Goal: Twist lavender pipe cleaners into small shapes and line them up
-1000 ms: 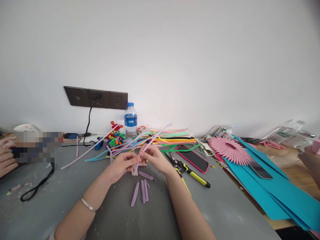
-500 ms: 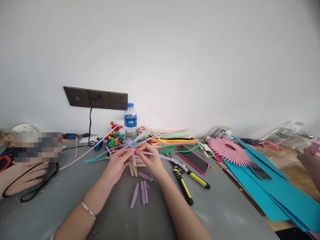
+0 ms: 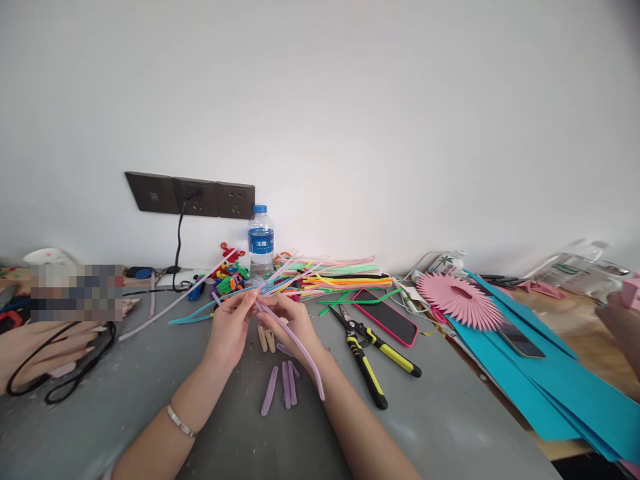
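Observation:
A lilac pipe cleaner (image 3: 304, 352) is pinched between both hands, its long tail curving down over my right wrist. My left hand (image 3: 231, 327) is closed on its end, fingertips touching those of the other hand. My right hand (image 3: 293, 323) is closed on it just beside. Below the hands, several folded lilac pipe cleaner pieces (image 3: 286, 385) lie on the grey table (image 3: 225, 427). Several beige folded pieces (image 3: 267, 339) lie partly hidden behind my fingers. Whatever sits inside the pinch is hidden by my fingertips.
Yellow-black pliers (image 3: 367, 360) lie open right of my hands, near a pink-cased phone (image 3: 387, 319). Behind are a water bottle (image 3: 261, 243) and a bundle of coloured pipe cleaners (image 3: 345, 283). Blue sheets (image 3: 560, 393) lie right. Another person's hand (image 3: 47, 353) is at left, another (image 3: 620, 327) at far right.
The pipe cleaner's free tail has swung from pointing right to hanging down over my right wrist. The short folded end below my fingers no longer shows. My hands have come closer together.

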Action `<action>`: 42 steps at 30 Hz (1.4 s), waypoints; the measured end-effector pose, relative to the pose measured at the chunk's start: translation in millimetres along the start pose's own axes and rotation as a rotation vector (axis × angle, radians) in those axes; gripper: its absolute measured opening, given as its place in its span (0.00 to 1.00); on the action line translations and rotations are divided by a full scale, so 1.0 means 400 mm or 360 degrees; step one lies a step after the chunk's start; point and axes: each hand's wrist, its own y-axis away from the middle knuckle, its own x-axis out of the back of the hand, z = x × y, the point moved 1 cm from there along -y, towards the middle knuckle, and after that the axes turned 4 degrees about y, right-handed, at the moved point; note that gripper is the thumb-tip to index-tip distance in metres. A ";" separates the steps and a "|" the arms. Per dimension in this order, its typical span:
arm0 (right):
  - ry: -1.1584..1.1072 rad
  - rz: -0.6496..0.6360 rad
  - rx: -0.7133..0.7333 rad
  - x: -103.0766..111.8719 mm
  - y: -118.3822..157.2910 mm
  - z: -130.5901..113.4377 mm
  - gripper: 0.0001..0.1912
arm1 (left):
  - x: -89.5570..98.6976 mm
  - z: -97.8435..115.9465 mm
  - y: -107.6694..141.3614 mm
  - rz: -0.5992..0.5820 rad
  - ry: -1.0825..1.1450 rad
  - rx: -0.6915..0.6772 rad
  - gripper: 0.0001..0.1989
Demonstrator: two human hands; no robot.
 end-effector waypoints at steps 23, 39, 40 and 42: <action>-0.0565 0.0035 -0.0572 0.073 -0.026 0.004 0.13 | 0.033 0.043 -0.012 -0.0547 -0.1340 -0.0748 0.06; -0.0475 -0.0165 -0.0538 0.089 -0.024 0.011 0.16 | 0.035 0.029 -0.016 -0.0702 -0.1482 -0.0809 0.06; -0.0460 -0.0159 -0.0534 0.088 -0.025 0.012 0.16 | 0.032 0.030 -0.014 -0.0691 -0.1464 -0.0782 0.07; -0.0424 -0.0132 -0.0520 0.089 -0.026 0.014 0.16 | 0.025 0.032 -0.008 -0.0673 -0.1411 -0.0685 0.07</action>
